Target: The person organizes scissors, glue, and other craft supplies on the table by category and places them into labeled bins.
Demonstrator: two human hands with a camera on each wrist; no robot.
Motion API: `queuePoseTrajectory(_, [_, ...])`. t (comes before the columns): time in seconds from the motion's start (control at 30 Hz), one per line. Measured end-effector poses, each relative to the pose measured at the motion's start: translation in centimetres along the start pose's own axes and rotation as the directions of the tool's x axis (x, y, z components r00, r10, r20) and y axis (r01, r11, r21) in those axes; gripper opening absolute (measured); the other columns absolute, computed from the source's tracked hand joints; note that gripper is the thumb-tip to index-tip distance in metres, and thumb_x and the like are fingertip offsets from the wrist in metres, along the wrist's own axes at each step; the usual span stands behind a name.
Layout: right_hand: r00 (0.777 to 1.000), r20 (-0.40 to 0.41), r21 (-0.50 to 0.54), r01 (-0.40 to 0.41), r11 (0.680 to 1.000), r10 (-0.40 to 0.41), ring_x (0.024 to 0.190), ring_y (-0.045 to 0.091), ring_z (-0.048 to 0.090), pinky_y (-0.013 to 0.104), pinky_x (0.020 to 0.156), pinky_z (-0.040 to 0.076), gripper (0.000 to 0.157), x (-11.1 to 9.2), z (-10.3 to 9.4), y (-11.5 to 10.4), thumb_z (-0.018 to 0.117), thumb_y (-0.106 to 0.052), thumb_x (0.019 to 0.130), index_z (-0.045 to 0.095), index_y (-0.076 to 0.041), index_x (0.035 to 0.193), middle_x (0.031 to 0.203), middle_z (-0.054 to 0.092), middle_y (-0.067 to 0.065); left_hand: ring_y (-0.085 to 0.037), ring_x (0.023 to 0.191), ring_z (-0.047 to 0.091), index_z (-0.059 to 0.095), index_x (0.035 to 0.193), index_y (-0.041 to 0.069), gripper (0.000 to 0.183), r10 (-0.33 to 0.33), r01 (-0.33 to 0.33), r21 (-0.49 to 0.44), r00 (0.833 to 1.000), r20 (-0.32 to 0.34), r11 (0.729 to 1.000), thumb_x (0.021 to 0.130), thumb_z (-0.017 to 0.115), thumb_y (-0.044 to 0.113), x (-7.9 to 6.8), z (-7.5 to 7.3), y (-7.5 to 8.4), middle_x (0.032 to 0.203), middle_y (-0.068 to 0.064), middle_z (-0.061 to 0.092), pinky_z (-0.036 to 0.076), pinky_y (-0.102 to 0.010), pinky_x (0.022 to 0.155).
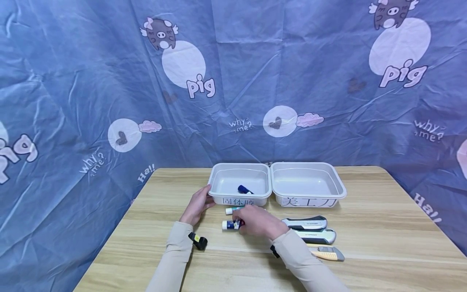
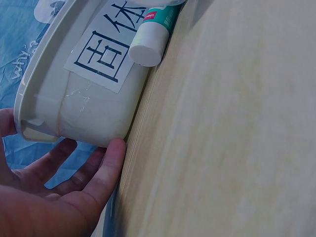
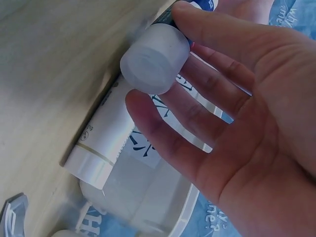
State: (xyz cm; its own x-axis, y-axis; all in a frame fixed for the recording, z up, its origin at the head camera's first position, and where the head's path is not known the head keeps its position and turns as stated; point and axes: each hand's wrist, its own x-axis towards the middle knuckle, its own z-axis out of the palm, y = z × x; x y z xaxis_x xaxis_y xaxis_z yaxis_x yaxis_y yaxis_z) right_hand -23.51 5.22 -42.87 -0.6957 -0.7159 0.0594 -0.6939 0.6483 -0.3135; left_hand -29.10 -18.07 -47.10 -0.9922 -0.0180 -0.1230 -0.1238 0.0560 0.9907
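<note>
A blue glue stick with white ends point(image 1: 230, 225) is pinched by my right hand point(image 1: 257, 221), low over the table. In the right wrist view, the thumb lies along its body behind the frosted end point(image 3: 155, 59). A teal-and-white glue stick point(image 2: 150, 42) lies against the front of the left white bin point(image 1: 238, 198), partly hidden by the right hand in the head view. My left hand point(image 1: 198, 205) touches that bin's left front corner with loosely extended fingers point(image 2: 106, 168). Inside the bin lies another blue glue stick point(image 1: 244, 189).
A second white bin point(image 1: 310, 202) adjoins on the right. Both bins carry paper labels with Chinese characters. Right of the right hand lie two grey-and-black utility knives point(image 1: 310, 223) and a yellow utility knife point(image 1: 326, 253), partly covered by the right forearm. Blue curtain point(image 1: 248, 81) hangs behind the table.
</note>
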Motion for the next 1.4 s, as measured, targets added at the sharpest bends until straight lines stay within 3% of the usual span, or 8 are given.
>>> queuePoseTrajectory(0.2, [0.999, -0.038, -0.034, 0.031, 0.999, -0.033, 0.074, 0.011, 0.062, 0.026, 0.067, 0.054, 0.023, -0.1, -0.4, 0.4, 0.084, -0.008, 0.08, 0.074, -0.015, 0.1, 0.09, 0.073, -0.001, -0.023, 0.104, 0.067, 0.052, 0.144, -0.003, 0.059, 0.0, 0.0, 0.009, 1.0, -0.013, 1.0, 0.108, 0.045, 0.044, 0.4, -0.1, -0.6, 0.125, -0.022, 0.064, 0.057, -0.043, 0.1])
queuePoseTrajectory(0.4, [0.995, -0.083, -0.04, 0.052, 0.998, -0.056, 0.098, 0.02, 0.071, 0.035, 0.088, 0.06, 0.033, -0.5, -1.0, 0.8, 0.085, -0.008, 0.081, 0.075, -0.011, 0.112, 0.109, 0.076, 0.002, -0.022, 0.102, 0.067, 0.053, 0.143, -0.002, 0.057, -0.001, 0.001, -0.001, 1.0, -0.013, 1.0, 0.108, 0.047, 0.042, 0.5, -0.1, -0.9, 0.123, -0.02, 0.065, 0.056, -0.043, 0.101])
queuePoseTrajectory(0.67, [0.989, -0.146, -0.021, 0.032, 0.999, -0.034, 0.083, 0.01, 0.064, 0.033, 0.077, 0.057, 0.027, -0.9, -1.7, 1.2, 0.086, -0.011, 0.082, 0.074, -0.016, 0.106, 0.096, 0.073, -0.005, -0.02, 0.101, 0.067, 0.054, 0.143, -0.002, 0.057, -0.001, 0.001, 0.009, 1.0, -0.015, 1.0, 0.108, 0.045, 0.043, 0.4, 0.0, -0.6, 0.123, -0.019, 0.065, 0.056, -0.043, 0.1])
queuePoseTrajectory(0.97, [0.97, -0.24, -0.051, 0.018, 0.999, -0.03, 0.098, 0.017, 0.071, 0.038, 0.086, 0.06, 0.03, -1.0, -2.3, 1.4, 0.084, -0.013, 0.084, 0.076, -0.017, 0.112, 0.109, 0.076, -0.005, -0.021, 0.101, 0.068, 0.054, 0.142, -0.002, 0.057, 0.006, -0.006, 0.007, 1.0, -0.012, 1.0, 0.108, 0.046, 0.042, 0.6, 0.0, -0.7, 0.123, -0.02, 0.066, 0.057, -0.043, 0.099])
queuePoseTrajectory(1.4, [0.951, -0.308, -0.042, -0.005, 0.999, -0.008, 0.102, 0.021, 0.071, 0.04, 0.082, 0.062, 0.033, -1.1, -3.0, 1.6, 0.081, -0.014, 0.087, 0.073, -0.018, 0.12, 0.114, 0.076, 0.001, -0.024, 0.103, 0.066, 0.049, 0.145, -0.006, 0.059, 0.008, -0.008, 0.004, 1.0, 0.001, 1.0, 0.11, 0.042, 0.04, 0.2, 0.0, -0.4, 0.122, -0.02, 0.064, 0.055, -0.05, 0.101])
